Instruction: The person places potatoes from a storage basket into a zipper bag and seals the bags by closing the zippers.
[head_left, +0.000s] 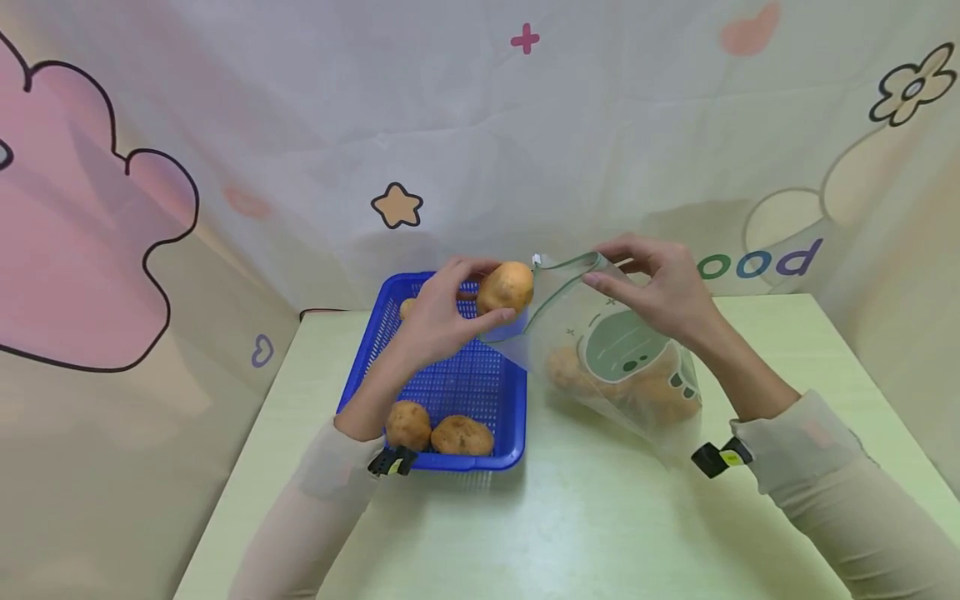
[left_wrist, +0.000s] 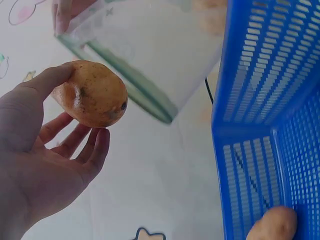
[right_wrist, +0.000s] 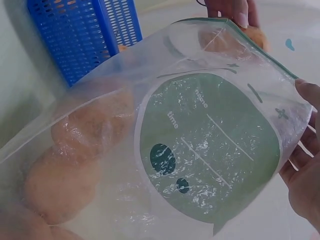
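Note:
My left hand (head_left: 442,310) grips a potato (head_left: 506,287) between thumb and fingers, beside the mouth of a clear zip bag (head_left: 555,333). In the left wrist view the same potato (left_wrist: 95,95) shows a dark spot and stays outside the bag's green-edged opening. With thumb and fingers, my right hand (head_left: 660,283) pinches the bag's rim at its right end. The bag carries a green printed picture (right_wrist: 210,145) and hangs tilted. Several potatoes (right_wrist: 65,185) lie in its lower part, blurred by the plastic.
A blue plastic basket (head_left: 517,417) stands on the pale green table (head_left: 600,517), left of the bag. Two potatoes (head_left: 461,436) lie at its near end, and another (head_left: 407,308) is partly visible at the far end. A printed cloth (head_left: 450,125) hangs behind.

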